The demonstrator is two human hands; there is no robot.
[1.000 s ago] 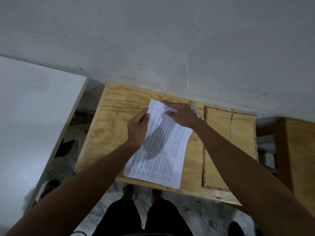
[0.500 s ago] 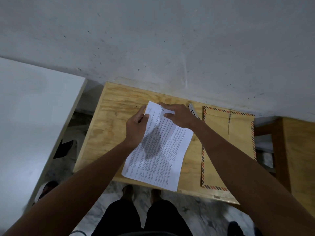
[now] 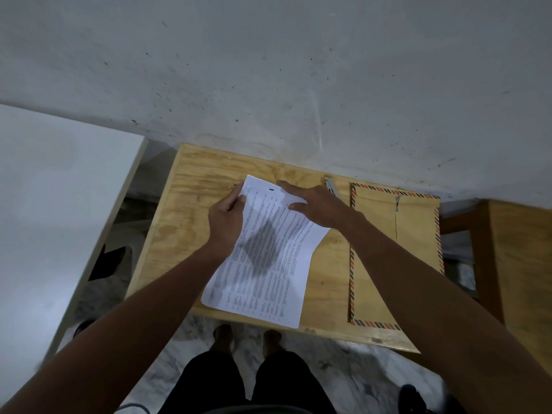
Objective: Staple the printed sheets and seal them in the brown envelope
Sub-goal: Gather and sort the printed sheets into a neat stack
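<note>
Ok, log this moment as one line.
left hand grips sheets | right hand flat on sheets | stapler untouched | envelope beside

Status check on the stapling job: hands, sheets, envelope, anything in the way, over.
Left hand pinching the printed sheets at their left edge; right hand flat on their top. Stapler untouched beside brown envelope, which lies empty-looking on the table. Nothing in the way.

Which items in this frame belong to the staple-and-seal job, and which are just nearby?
Part of the job:
- printed sheets, held by the left hand and the right hand
- brown envelope, flat on the wooden table
- stapler, mostly hidden behind the right hand

Just nearby:
- white surface
- wooden furniture
</note>
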